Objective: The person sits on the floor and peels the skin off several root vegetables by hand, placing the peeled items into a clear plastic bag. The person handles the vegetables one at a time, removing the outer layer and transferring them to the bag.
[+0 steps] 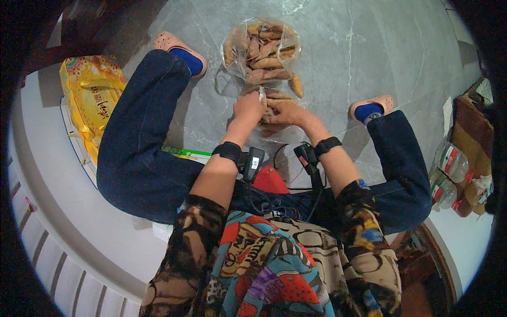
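Between my spread legs, a clear plastic bag (290, 36) full of sweet potatoes (269, 63) lies with its mouth facing up. One loose sweet potato (296, 85) rests on the floor against its near right side. Closer to me is a second clear plastic bag (273, 136) with more sweet potatoes (278, 95) in it. My left hand (249, 106) pinches a whitish gathered piece of this nearer bag. On its right side, my right hand (288, 112) curves over the contents, its fingers touching them. What those fingers grip is partly hidden.
Grey marbled floor tiles (324, 59) surround the bags. A yellow gift bag (97, 103) stands left of my leg. Plastic bottles (451, 160) and a cardboard box (473, 123) are at the right. A red object (271, 180) and a green-edged item (186, 151) lie close to me.
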Motion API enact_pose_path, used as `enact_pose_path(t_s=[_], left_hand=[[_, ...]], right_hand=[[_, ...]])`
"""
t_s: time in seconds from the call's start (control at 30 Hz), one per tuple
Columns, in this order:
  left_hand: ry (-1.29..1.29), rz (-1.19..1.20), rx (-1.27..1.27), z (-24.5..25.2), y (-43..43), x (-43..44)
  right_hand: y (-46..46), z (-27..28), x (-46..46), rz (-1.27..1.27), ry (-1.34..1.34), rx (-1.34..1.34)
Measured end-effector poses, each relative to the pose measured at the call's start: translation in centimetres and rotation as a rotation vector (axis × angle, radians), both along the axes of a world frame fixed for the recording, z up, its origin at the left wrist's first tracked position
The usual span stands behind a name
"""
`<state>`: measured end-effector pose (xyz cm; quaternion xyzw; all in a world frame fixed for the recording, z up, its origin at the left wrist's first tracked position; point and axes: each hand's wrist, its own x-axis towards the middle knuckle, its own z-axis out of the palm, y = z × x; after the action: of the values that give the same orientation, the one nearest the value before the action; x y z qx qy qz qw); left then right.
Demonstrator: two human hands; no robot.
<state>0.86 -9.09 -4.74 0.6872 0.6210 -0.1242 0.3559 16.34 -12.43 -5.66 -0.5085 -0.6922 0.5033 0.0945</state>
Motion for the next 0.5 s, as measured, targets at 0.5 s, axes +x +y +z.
enact_pose_path(t_s=[0.5], left_hand=[[-0.493, 0.118, -0.593, 5.6, 4.2, -2.8]], right_hand=[[3.3, -3.4, 4.6, -0.534, -0.673, -0.135]])
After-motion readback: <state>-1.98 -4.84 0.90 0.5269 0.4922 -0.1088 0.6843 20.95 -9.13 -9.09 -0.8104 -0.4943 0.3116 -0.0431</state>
